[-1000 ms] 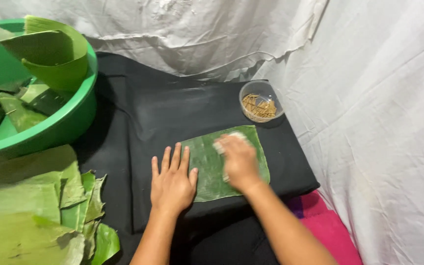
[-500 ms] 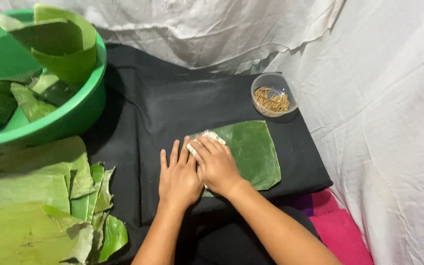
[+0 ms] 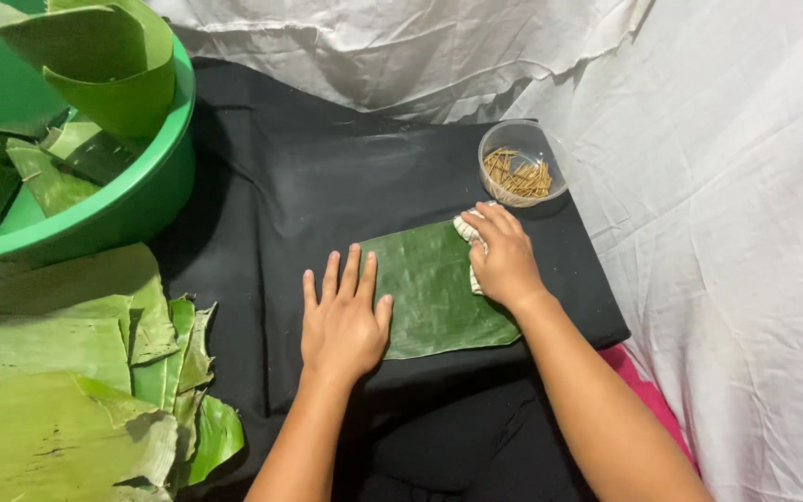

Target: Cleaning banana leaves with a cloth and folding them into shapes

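Shifted from the near left corner half a second ago, the white cloth [image 3: 467, 232] is now clutched in the right hand [image 3: 504, 258] at the far right edge of the banana leaf piece [image 3: 434, 293], which is pinned on the black cloth [image 3: 281, 195] by the flat, spread left hand [image 3: 344, 321], near a bowl of sticks [image 3: 519, 167].

A smooth, faintly glossy banana leaf [image 3: 434, 288] lies on matt black cloth [image 3: 281, 186] beside a clear glass bowl [image 3: 520, 164].

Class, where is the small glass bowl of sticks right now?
In the head view, the glass bowl sits upper right on the black cloth, just beyond the right hand.
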